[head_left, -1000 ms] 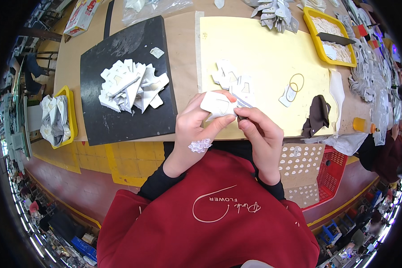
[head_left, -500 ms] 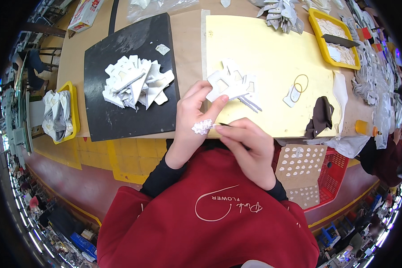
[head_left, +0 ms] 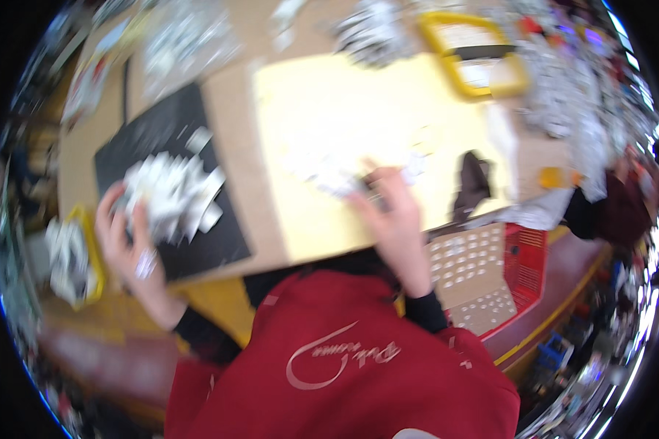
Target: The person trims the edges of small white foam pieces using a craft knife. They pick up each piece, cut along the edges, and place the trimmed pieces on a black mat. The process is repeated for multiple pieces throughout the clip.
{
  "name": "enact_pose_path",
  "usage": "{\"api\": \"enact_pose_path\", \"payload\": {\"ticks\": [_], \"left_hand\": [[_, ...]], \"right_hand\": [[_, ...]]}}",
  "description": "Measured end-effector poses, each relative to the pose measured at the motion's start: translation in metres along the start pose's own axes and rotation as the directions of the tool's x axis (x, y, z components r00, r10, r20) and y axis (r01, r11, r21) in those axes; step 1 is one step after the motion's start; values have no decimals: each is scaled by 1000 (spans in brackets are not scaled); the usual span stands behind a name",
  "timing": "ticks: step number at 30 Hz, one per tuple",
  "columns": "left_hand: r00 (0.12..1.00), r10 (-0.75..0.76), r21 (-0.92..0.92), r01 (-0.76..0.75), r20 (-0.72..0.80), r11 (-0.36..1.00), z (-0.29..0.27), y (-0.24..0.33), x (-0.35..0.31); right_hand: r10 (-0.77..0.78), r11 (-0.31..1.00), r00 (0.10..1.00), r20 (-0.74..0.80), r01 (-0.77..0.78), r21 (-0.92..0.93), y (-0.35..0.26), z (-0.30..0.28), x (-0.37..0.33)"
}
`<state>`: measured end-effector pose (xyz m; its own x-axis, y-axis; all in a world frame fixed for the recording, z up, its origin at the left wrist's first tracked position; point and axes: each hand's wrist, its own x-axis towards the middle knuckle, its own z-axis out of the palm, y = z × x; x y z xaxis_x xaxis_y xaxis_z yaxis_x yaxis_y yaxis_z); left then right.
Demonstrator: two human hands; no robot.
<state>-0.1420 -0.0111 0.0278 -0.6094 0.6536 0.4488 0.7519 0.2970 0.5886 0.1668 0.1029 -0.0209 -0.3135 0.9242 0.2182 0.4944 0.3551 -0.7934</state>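
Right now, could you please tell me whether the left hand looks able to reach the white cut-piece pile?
Very likely yes: the left hand is at the near left edge of the white cut-piece pile, fingers apart, with nothing visible blocking it; blur hides whether they touch.

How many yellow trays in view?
2. Left tray: left of the black board. Right tray: far right of the table. Blurred clutter at the rim might hide more.

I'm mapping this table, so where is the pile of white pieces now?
In the head view, the pile of white pieces sits on the black board, left of the yellow sheet, by the left hand; blur hides any contact.
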Motion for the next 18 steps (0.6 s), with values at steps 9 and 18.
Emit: {"api": "enact_pose_path", "payload": {"ticks": [9,18], "left_hand": [[951,287,378,-226,-113,898,15,-112,3],[958,-275,-618,172,-76,767,55,81,-35]], "right_hand": [[5,987,997,76,7,-160,21,30,0],[9,999,999,-40,-11,-38,26,31,-11]]}}
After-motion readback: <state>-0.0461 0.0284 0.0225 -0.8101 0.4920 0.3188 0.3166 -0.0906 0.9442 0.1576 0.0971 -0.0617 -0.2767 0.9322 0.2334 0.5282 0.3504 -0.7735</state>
